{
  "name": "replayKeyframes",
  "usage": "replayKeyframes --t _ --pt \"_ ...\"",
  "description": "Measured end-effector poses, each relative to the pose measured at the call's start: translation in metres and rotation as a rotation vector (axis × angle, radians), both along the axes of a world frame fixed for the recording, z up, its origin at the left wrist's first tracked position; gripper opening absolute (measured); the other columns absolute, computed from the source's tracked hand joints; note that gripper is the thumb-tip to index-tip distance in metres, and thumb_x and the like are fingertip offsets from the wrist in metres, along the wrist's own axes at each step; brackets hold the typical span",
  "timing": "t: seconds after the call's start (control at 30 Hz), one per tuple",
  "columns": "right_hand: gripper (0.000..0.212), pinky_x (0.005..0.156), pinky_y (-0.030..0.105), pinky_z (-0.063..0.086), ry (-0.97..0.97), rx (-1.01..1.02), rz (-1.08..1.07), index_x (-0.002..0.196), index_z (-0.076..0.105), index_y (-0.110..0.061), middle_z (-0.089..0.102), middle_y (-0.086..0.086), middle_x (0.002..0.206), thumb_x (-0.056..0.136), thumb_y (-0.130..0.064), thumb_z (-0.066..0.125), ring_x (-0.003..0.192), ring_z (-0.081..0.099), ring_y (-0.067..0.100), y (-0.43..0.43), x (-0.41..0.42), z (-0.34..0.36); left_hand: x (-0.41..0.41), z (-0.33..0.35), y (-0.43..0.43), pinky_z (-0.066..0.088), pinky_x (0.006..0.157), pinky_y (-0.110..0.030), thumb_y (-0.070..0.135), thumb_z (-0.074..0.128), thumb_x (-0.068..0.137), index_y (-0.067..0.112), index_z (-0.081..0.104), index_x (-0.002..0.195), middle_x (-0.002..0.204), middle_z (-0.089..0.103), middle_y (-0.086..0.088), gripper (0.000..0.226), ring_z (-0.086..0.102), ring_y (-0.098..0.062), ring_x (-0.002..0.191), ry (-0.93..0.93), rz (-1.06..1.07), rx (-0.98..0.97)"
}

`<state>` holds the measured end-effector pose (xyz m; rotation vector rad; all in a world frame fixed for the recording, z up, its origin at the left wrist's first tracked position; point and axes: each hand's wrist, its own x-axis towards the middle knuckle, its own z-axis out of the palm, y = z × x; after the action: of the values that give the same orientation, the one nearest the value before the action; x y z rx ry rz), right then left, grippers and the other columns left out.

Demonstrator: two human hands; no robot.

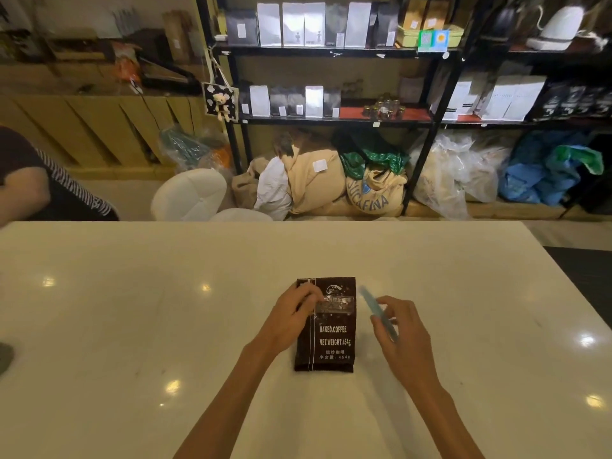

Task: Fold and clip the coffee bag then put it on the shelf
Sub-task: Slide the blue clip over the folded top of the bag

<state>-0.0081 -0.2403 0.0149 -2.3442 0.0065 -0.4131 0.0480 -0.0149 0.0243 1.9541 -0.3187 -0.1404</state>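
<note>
A dark brown coffee bag [331, 339] printed "BAKED.COFFEE" lies flat on the white table [132, 309], its top end pointing away from me. My left hand [291, 314] rests on the bag's upper left part, fingers pressing near the top. My right hand [402, 329] hovers just right of the bag and holds a long light-blue clip [377, 311], blurred, tilted from upper left to lower right. The black metal shelf [331, 119] stands beyond the table with rows of white and black coffee bags.
Burlap and plastic sacks [374, 183] are piled on the floor under the shelf. A white stool [188, 195] stands past the table's far edge. Another person's arm in a striped sleeve [43, 180] is at the left.
</note>
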Motion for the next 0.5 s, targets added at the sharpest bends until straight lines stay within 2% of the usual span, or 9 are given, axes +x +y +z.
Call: replayKeyframes --t 0.07,0.1,0.17,0.27,0.33,0.4,0.47,0.5 --pt "0.033 0.064 0.024 0.053 -0.072 -0.110 0.147 0.114 0.057 -0.028 0.051 -0.005 0.101 0.088 -0.013 0.069 0.081 0.057 0.013 0.012 0.006 0.005 0.000 0.003 -0.001 0.049 0.081 -0.032 0.049 0.038 0.095 0.030 0.061 0.094 0.096 0.058 0.000 0.030 0.059 -0.015 0.091 0.004 -0.032 0.019" --pt "0.032 0.066 0.021 0.052 -0.091 -0.123 0.204 0.114 0.058 -0.028 0.052 -0.003 0.102 0.088 -0.012 0.069 0.082 0.057 0.013 0.017 0.010 0.005 0.001 0.005 -0.004 0.049 0.079 -0.033 0.050 0.038 0.095 0.029 0.061 0.091 0.093 0.057 0.001 0.032 0.059 -0.014 0.087 0.005 -0.031 0.009" --pt "0.027 0.076 0.012 0.049 -0.095 -0.076 0.265 0.113 0.059 -0.028 0.053 -0.003 0.109 0.091 -0.014 0.065 0.090 0.055 0.009 0.025 0.016 0.006 0.002 0.009 -0.007 0.049 0.073 -0.036 0.040 0.041 0.098 0.019 0.059 0.087 0.087 0.055 0.001 0.031 0.058 -0.011 0.079 0.015 -0.008 -0.010" --pt "0.025 0.081 0.013 0.044 -0.039 0.016 0.251 0.115 0.062 -0.028 0.058 -0.011 0.104 0.091 -0.030 0.065 0.096 0.051 0.004 0.026 0.020 0.006 0.003 0.008 -0.007 0.051 0.076 -0.039 0.033 0.041 0.101 0.015 0.057 0.086 0.088 0.054 0.000 0.028 0.057 -0.012 0.081 0.043 0.005 -0.006" --pt "0.027 0.075 0.016 0.045 -0.087 -0.038 0.220 0.111 0.068 -0.024 0.060 -0.011 0.096 0.088 -0.038 0.065 0.090 0.052 0.005 0.027 0.021 0.007 0.000 0.010 -0.005 0.049 0.077 -0.032 0.032 0.040 0.102 0.019 0.056 0.088 0.091 0.054 -0.002 0.025 0.056 -0.009 0.083 0.076 -0.019 -0.025" --pt "0.026 0.069 0.021 0.048 -0.170 -0.140 0.209 0.106 0.073 -0.019 0.064 -0.005 0.089 0.086 -0.036 0.066 0.083 0.055 0.010 0.027 0.024 0.011 -0.002 0.010 -0.005 0.044 0.071 -0.017 0.030 0.042 0.102 0.019 0.056 0.088 0.091 0.052 0.000 0.022 0.052 -0.001 0.079 0.090 -0.024 -0.048" --pt "0.033 0.065 0.023 0.050 -0.159 -0.174 0.230 0.107 0.075 -0.019 0.066 -0.003 0.085 0.089 -0.042 0.059 0.077 0.058 0.011 0.027 0.027 0.019 -0.003 0.009 -0.006 0.043 0.069 -0.013 0.026 0.042 0.102 0.018 0.056 0.088 0.089 0.052 0.001 0.022 0.051 0.003 0.075 0.109 0.000 -0.079" --pt "0.035 0.065 0.023 0.051 -0.088 -0.135 0.253 0.110 0.074 -0.022 0.068 -0.005 0.086 0.091 -0.044 0.055 0.075 0.060 0.010 0.028 0.028 0.024 -0.004 0.009 -0.006 0.043 0.070 -0.014 0.025 0.041 0.102 0.020 0.057 0.087 0.088 0.052 0.002 0.022 0.051 0.002 0.076 0.113 0.010 -0.090"
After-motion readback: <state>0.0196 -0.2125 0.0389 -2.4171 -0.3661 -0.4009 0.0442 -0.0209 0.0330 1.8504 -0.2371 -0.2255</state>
